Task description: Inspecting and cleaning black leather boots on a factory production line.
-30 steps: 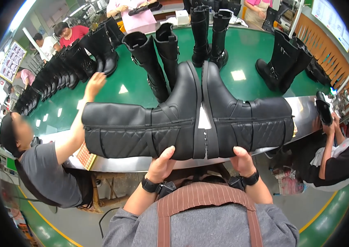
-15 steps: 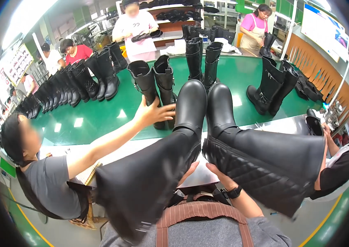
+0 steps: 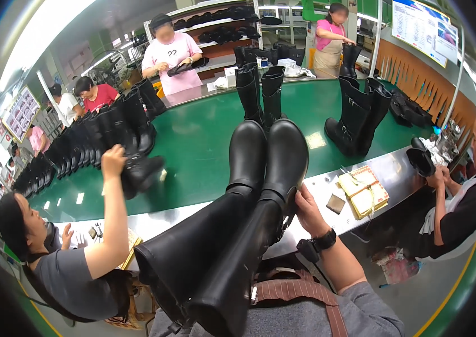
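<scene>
Two tall black boots are held up before me side by side, toes away and shafts slanting to the lower left. My right hand [image 3: 309, 212], below a black wristband, grips the right boot [image 3: 286, 151] near its heel, next to a strap and buckle. The left boot [image 3: 247, 151] lies against it, its open shaft top toward the lower left. My left hand is hidden behind the boots. Just beyond the toes another pair of black boots [image 3: 272, 92] stands upright on the green table [image 3: 204, 135].
On the left, a co-worker's hand [image 3: 113, 161] holds blurred dark boots [image 3: 139, 174] beside a long row of boots [image 3: 80, 146]. To the right stand buckled boots [image 3: 356, 121]. Yellow papers [image 3: 364, 191] lie on the metal edge [image 3: 316, 230]. Another person [image 3: 463, 208] works at far right.
My two boots have come together from a spread V, and the right boot's shaft has swung left. The left co-worker has moved a pair of boots from the table's middle toward the row.
</scene>
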Demonstrator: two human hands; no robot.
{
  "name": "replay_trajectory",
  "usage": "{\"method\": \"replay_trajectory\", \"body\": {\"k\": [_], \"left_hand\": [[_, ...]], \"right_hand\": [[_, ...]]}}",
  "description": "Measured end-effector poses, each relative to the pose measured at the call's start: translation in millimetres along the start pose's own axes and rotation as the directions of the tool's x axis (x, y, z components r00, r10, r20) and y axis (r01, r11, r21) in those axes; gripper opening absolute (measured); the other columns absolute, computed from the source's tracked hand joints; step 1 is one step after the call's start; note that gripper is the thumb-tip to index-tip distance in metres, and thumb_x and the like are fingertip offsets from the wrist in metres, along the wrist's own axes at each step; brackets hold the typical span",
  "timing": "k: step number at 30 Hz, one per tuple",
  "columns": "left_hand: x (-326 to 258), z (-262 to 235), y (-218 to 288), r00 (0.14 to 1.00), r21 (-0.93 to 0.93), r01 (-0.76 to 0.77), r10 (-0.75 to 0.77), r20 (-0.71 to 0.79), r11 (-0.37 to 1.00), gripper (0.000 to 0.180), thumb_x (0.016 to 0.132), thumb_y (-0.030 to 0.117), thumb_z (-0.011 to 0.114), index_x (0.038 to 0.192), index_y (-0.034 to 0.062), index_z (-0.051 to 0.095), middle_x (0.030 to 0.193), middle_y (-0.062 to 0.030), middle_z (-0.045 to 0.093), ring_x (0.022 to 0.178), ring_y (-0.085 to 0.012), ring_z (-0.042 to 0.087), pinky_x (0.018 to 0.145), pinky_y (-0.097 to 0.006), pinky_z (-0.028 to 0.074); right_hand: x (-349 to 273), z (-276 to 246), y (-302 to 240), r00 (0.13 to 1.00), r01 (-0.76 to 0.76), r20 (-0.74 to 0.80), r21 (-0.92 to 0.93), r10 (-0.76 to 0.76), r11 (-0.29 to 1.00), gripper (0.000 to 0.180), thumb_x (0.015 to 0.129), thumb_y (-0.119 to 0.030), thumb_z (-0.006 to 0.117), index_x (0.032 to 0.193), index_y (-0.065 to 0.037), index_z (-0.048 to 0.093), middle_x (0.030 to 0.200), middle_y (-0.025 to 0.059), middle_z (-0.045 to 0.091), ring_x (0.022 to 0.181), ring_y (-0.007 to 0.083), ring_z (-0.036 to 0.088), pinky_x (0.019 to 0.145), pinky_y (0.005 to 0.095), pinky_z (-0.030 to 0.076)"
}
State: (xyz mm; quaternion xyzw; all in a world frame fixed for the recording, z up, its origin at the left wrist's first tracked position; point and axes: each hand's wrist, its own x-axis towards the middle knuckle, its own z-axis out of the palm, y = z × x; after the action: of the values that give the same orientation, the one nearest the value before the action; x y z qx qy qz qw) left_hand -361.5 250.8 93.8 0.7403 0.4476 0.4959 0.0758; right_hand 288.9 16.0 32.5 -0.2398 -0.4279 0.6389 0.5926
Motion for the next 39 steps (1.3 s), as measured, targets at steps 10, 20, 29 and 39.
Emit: {"method": "replay_trajectory", "body": {"k": [10,20,29,39], "left_hand": [[-179.8,269.3,376.5,0.995,-0.386,0.041,-0.005,0.096,0.922,0.078,0.071,0.019,0.07,0.142,0.0102,0.038,0.145,-0.0153,0.038,0.129,-0.0296,0.041,0.101,-0.047,0.038],[-171.5,282.7,355.5,0.741,-0.794,0.608,-0.355,0.57,-0.007,0.062,0.102,0.049,0.039,0.145,0.0049,0.035,0.139,-0.0105,0.049,0.124,-0.0178,0.05,0.104,-0.032,0.042],[-170.7,255.4,338.4,0.712,-0.769,0.557,-0.297,0.636,-0.312,0.056,0.105,0.043,0.029,0.14,0.0008,0.04,0.136,-0.0138,0.053,0.12,-0.023,0.056,0.104,-0.039,0.045],[-185.9,240.8,349.9,0.815,-0.855,0.442,-0.276,0.509,-0.272,0.066,0.099,0.05,0.042,0.147,0.0063,0.031,0.146,-0.0113,0.043,0.136,-0.0244,0.041,0.114,-0.044,0.031]], "right_hand": [[48.3,-30.8,20.6,0.962,-0.26,0.167,0.307,0.217,0.915,0.06,0.095,-0.047,0.054,0.137,-0.005,0.044,0.133,0.0108,0.054,0.12,0.0253,0.053,0.103,0.0428,0.043],[16.9,-18.1,26.6,0.972,-0.228,0.111,0.25,0.206,0.941,0.06,0.096,-0.046,0.052,0.138,-0.004,0.043,0.135,0.0132,0.052,0.123,0.0292,0.052,0.104,0.0471,0.042],[-3.8,-11.2,12.2,0.963,-0.225,-0.009,0.526,0.27,0.82,0.06,0.097,-0.046,0.05,0.139,-0.004,0.042,0.137,0.0155,0.05,0.125,0.0327,0.05,0.105,0.0509,0.041],[-17.3,13.2,-1.8,0.959,-0.223,0.27,0.509,0.092,0.831,0.056,0.101,-0.045,0.043,0.145,-0.012,0.037,0.141,0.0099,0.049,0.129,0.0263,0.049,0.106,0.041,0.042]]}}
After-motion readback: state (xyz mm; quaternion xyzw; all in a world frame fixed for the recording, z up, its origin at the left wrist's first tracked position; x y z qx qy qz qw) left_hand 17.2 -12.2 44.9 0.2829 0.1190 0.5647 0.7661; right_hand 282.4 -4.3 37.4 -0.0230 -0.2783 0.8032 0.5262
